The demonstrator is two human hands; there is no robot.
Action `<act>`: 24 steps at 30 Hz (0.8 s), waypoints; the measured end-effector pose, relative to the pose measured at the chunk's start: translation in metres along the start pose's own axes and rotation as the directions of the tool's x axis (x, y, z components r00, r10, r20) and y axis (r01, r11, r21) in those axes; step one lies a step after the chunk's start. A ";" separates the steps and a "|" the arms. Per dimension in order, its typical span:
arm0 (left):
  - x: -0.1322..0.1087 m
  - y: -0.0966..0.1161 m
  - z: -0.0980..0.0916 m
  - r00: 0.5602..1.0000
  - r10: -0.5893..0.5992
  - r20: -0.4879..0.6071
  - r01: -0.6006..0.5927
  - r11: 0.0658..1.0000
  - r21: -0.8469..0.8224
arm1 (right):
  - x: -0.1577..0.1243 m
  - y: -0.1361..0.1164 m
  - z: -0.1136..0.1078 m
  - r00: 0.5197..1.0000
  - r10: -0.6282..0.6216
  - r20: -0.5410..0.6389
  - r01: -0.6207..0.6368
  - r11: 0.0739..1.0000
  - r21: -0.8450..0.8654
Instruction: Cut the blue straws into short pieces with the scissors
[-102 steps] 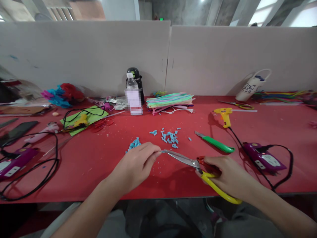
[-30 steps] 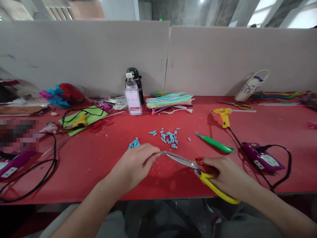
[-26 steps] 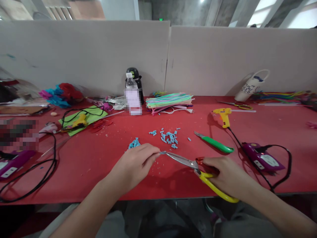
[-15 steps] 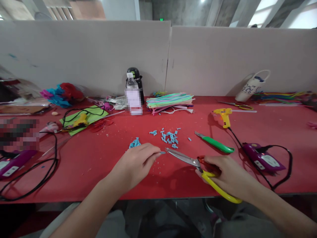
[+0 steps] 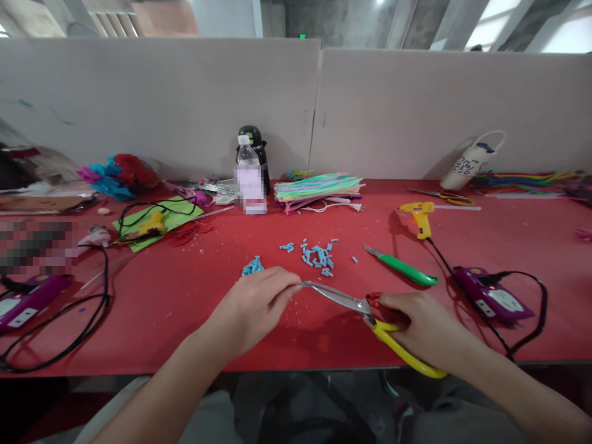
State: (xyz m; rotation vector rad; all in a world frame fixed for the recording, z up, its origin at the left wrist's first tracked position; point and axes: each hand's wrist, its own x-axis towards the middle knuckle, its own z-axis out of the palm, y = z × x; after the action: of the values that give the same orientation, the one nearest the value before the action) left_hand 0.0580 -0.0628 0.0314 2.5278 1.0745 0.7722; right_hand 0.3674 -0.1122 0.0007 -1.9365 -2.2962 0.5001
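My left hand (image 5: pixel 259 305) is closed in a pinch on a small blue piece (image 5: pixel 303 284), of which only the end shows past the fingertips. My right hand (image 5: pixel 419 320) grips scissors (image 5: pixel 340 296) with red and yellow handles. Their blade tips meet the blue piece right at my left fingertips, and the blades look nearly closed. Behind my hands lies a loose pile of short blue pieces (image 5: pixel 318 256). A second heap of blue pieces (image 5: pixel 252 266) is partly hidden behind my left hand.
A green utility knife (image 5: pixel 402 268) lies right of the pile, near a yellow glue gun (image 5: pixel 419 219) and a purple power strip (image 5: pixel 493 296). Pastel pipe cleaners (image 5: pixel 319 188) and a bottle (image 5: pixel 250 179) stand at the back. Black cables (image 5: pixel 104 302) loop at left.
The scissors have moved slightly left, and their blades have closed in from a small gap onto the blue piece. My left hand has hardly moved.
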 end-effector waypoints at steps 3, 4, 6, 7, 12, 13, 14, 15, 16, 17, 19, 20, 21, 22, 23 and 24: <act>0.000 0.000 0.000 1.000 -0.002 0.007 0.002 1.000 0.002 | 0.000 0.001 0.000 1.000 0.003 -0.011 -0.003 1.000 0.002; 0.000 0.000 0.000 1.000 0.001 0.008 -0.001 1.000 0.005 | -0.001 0.001 0.001 1.000 -0.011 -0.014 0.012 1.000 0.017; 0.001 0.001 0.000 1.000 0.009 0.002 -0.009 1.000 0.009 | -0.002 0.002 0.002 0.998 -0.053 -0.017 0.054 0.996 0.067; 0.001 0.001 0.001 1.000 0.011 -0.002 -0.011 1.000 0.012 | -0.002 0.003 0.002 0.997 -0.072 -0.018 0.074 0.993 0.093; 0.002 0.001 0.001 1.000 0.003 0.000 -0.003 1.000 0.019 | -0.002 0.006 0.004 0.996 -0.087 -0.021 0.089 0.992 0.095; 0.002 0.001 0.001 1.000 0.001 0.001 -0.001 1.000 0.018 | -0.001 0.006 0.004 0.996 -0.090 -0.016 0.091 0.992 0.089; 0.002 0.001 0.001 1.000 -0.001 0.002 0.001 1.000 0.016 | -0.001 0.006 0.004 0.996 -0.093 -0.008 0.093 0.992 0.088; 0.002 0.001 0.001 1.000 -0.002 0.004 0.002 1.000 0.014 | -0.001 0.005 0.003 0.995 -0.096 0.000 0.095 0.992 0.087; 0.002 0.001 0.001 1.000 -0.003 0.008 0.003 1.000 0.011 | -0.001 0.005 0.003 0.995 -0.096 0.005 0.095 0.992 0.087; 0.002 0.001 0.001 1.000 -0.002 0.012 0.002 1.000 0.008 | -0.001 0.004 0.002 0.995 -0.094 0.009 0.093 0.992 0.085; 0.001 0.001 0.002 1.000 0.004 0.016 -0.004 1.000 0.005 | -0.001 0.002 0.002 0.996 -0.086 0.014 0.085 0.993 0.081; 0.001 0.001 0.001 1.000 0.007 0.016 -0.007 1.000 0.006 | -0.001 0.002 0.001 0.997 -0.081 0.015 0.080 0.994 0.078; 0.001 0.001 0.001 1.000 0.009 0.015 -0.009 1.000 0.008 | -0.001 0.002 0.001 0.997 -0.076 0.011 0.075 0.994 0.076; 0.001 0.001 0.001 1.000 0.011 0.013 -0.011 1.000 0.011 | -0.001 0.002 0.001 0.997 -0.071 0.007 0.070 0.995 0.074; 0.001 0.001 0.001 1.000 0.011 0.012 -0.011 1.000 0.014 | 0.000 0.002 0.001 0.998 -0.069 0.004 0.069 0.995 0.073; 0.000 0.001 0.001 1.000 0.011 0.010 -0.012 1.000 0.017 | 0.000 0.002 0.001 0.998 -0.069 0.003 0.069 0.995 0.073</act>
State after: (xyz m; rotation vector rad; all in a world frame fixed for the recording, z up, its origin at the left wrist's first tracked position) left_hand 0.0597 -0.0632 0.0308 2.5518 1.0690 0.7557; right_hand 0.3690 -0.1123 -0.0005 -1.8184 -2.3051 0.5736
